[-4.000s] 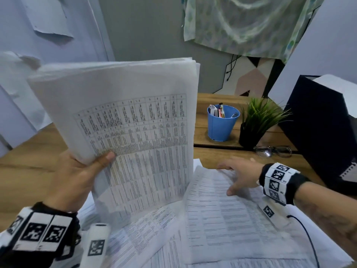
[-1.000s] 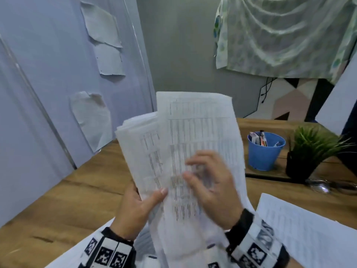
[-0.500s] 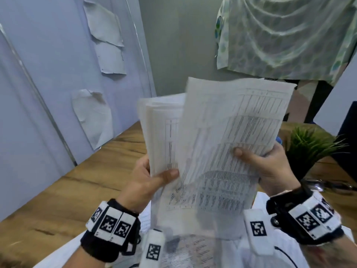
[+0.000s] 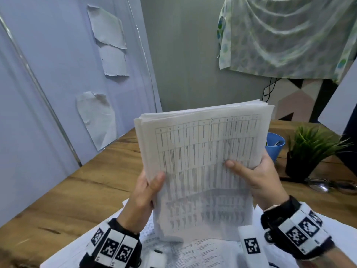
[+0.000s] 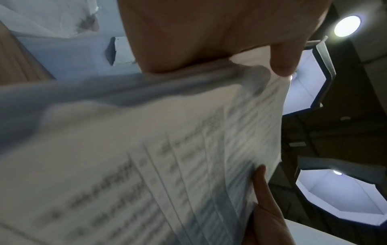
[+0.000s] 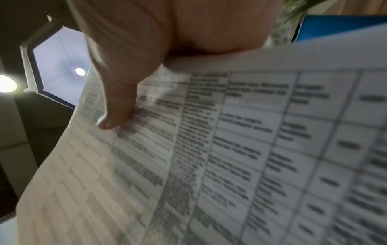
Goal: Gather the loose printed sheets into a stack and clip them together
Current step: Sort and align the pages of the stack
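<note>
**A:** What is the person holding?

**B:** A thick stack of printed sheets [image 4: 201,161], upright in front of the chest, long axis running up and down, table side facing them. The left hand [image 4: 143,192] grips the lower left edge, thumb across the front, and the right hand [image 4: 257,178] grips the right edge a little higher, thumb also on the front. Fingers of both curl behind the paper.

**B:** The top edges are not flush; several sheets fan out at the upper corners.

**A:** Is anything left on the desk?

**B:** Yes. More loose sheets [image 4: 202,252] lie flat on the wooden desk [image 4: 87,190], directly below the stack's bottom edge and between the two wrists. Both hands look about equally near them.

**A:** So what comes next, do you think?

**B:** Probably tapping the stack's lower edge down to square it, or gathering the rest. I see no clip anywhere.

**A:** Any containers?

**B:** A blue cup [image 4: 275,147] behind the stack's right edge, holding small items I can't identify. Beside it, a black pot with a green plant [image 4: 311,149], and eyeglasses [image 4: 332,186] lying nearby.
</note>
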A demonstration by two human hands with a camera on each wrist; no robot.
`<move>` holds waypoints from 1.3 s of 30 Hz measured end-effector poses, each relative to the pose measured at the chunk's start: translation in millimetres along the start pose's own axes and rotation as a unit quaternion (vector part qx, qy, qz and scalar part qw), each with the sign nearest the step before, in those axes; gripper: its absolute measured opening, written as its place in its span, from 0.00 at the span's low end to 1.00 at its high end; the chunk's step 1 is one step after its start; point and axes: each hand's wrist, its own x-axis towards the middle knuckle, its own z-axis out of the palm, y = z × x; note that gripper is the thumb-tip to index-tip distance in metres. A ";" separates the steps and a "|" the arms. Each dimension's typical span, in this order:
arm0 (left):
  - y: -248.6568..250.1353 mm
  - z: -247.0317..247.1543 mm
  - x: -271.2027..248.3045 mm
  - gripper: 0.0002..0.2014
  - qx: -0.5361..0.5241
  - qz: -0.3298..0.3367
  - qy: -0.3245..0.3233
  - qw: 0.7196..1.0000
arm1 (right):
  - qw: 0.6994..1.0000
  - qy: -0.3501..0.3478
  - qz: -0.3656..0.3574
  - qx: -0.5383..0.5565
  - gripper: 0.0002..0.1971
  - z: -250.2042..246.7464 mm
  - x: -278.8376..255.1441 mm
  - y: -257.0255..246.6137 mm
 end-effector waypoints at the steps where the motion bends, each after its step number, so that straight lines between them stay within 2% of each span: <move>1: -1.7 1.3 0.8 0.45 0.029 0.005 0.003 1.000 | 1.000 0.010 0.000 0.002 0.36 4.1 -1.7 1.7; 4: -8.4 -5.1 4.7 0.43 0.075 0.007 0.000 0.997 | 1.000 0.012 -0.002 0.010 0.32 4.6 -4.3 3.2; 6: -15.6 -13.9 6.9 0.36 0.082 -0.004 -0.018 0.997 | 0.999 -0.024 0.017 0.013 0.28 -4.1 -4.0 -0.5; 8: -19.9 -17.8 5.9 0.28 0.100 -0.011 -0.054 0.993 | 0.995 -0.091 0.049 -0.017 0.33 -17.3 -2.6 -2.8; 11: -25.3 -16.9 6.1 0.13 0.103 -0.007 -0.080 0.991 | 0.973 -0.177 0.073 -0.129 0.42 -39.7 -1.2 -7.3; 12: -27.3 -16.5 7.8 0.13 0.105 0.004 -0.082 0.991 | 0.958 -0.200 0.077 -0.188 0.44 -48.9 -1.7 -7.8; 13: -30.8 -17.4 9.2 0.18 0.110 0.017 -0.078 0.991 | 0.939 -0.221 0.081 -0.251 0.45 -60.0 -3.3 -7.5; 15: -37.1 -18.4 12.5 0.21 0.118 0.032 -0.059 0.991 | 0.877 -0.269 0.120 -0.380 0.46 -84.1 -8.0 -3.0; 16: -38.7 -17.9 13.7 0.19 0.115 0.036 -0.045 0.992 | 0.830 -0.304 0.155 -0.441 0.45 -93.1 -13.0 -0.7; 19: -46.6 -19.3 15.2 0.15 0.129 0.035 -0.002 0.991 | 0.656 -0.422 0.251 -0.573 0.46 -106.2 -29.8 12.8; 21: -45.1 -18.2 16.8 0.09 0.139 0.036 0.023 0.989 | 0.562 -0.477 0.234 -0.634 0.50 -103.2 -37.2 21.5; 22: -42.1 -17.7 17.4 0.08 0.144 0.042 0.030 0.988 | 0.537 -0.491 0.209 -0.654 0.50 -99.1 -38.4 23.4; 23: -40.1 -17.7 18.7 0.14 0.145 0.053 0.050 0.987 | 0.523 -0.497 0.180 -0.669 0.48 -95.2 -38.3 24.7; 24: -37.0 -17.7 20.8 0.15 0.145 0.061 0.074 0.985 | 0.513 -0.500 0.154 -0.680 0.44 -91.1 -37.4 25.3; 25: -31.3 -19.0 22.9 0.09 0.139 0.058 0.101 0.983 | 0.498 -0.504 0.136 -0.692 0.38 -86.6 -35.8 26.3; 26: -26.7 -26.7 25.9 0.09 0.128 0.043 0.128 0.982 | 0.482 -0.509 0.123 -0.702 0.32 -80.7 -34.5 26.0; 27: -18.6 -32.4 28.7 0.15 0.114 0.023 0.155 0.981 | 0.470 -0.514 0.122 -0.707 0.28 -76.2 -32.8 26.9; 28: -10.2 -41.4 33.4 0.21 0.107 0.014 0.180 0.978 | 0.473 -0.514 0.125 -0.705 0.24 -73.2 -31.1 28.6; 29: -1.3 -52.6 37.7 0.23 0.114 0.024 0.209 0.971 | 0.488 -0.507 0.137 -0.697 0.20 -71.7 -29.0 30.2; 31: 18.2 -75.5 42.7 0.15 0.142 0.052 0.226 0.962 | 0.529 -0.495 0.160 -0.670 0.12 -70.3 -24.8 31.6; 33: 36.4 -97.8 44.2 0.04 0.158 0.042 0.247 0.955 | 0.560 -0.497 0.174 -0.639 0.09 -67.1 -18.2 30.7; 34: 42.3 -112.8 43.8 0.09 0.185 0.036 0.259 0.947 | 0.579 -0.500 0.171 -0.621 0.05 -62.8 -14.0 27.1; 38: 64.9 -168.6 35.4 0.37 0.184 0.009 0.293 0.938 | 0.679 -0.493 0.129 -0.529 0.11 -30.5 6.5 4.1; 39: 70.3 -173.2 29.5 0.35 0.180 0.012 0.300 0.937 | 0.697 -0.489 0.115 -0.512 0.10 -20.9 11.8 2.6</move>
